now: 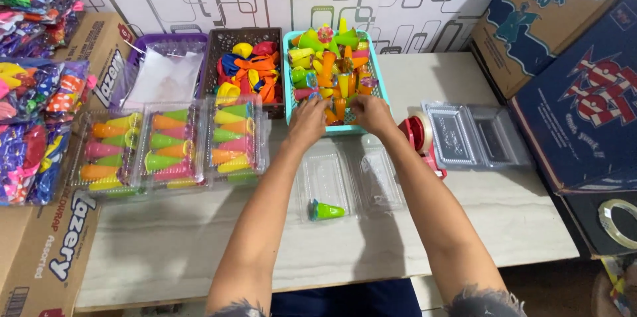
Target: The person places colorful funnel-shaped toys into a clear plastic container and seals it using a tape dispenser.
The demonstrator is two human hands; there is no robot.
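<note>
Both my hands reach into a teal basket [288,78] full of small colourful cone-shaped toys [332,65]. My left hand [309,120] rests at the basket's front edge with fingers curled among the toys. My right hand [371,113] is beside it, fingers closed over some pieces; what it grips is hidden. On the table below my arms lies an open clear plastic clamshell tray [352,181] with one green cone [326,210] in it.
Three filled clear packs of cones [172,144] lie at left. A brown basket of balloons [249,68] and a purple basket [166,71] stand behind. A red tape dispenser [418,134] and stacked empty clear trays [474,134] sit at right. Cardboard boxes flank both sides.
</note>
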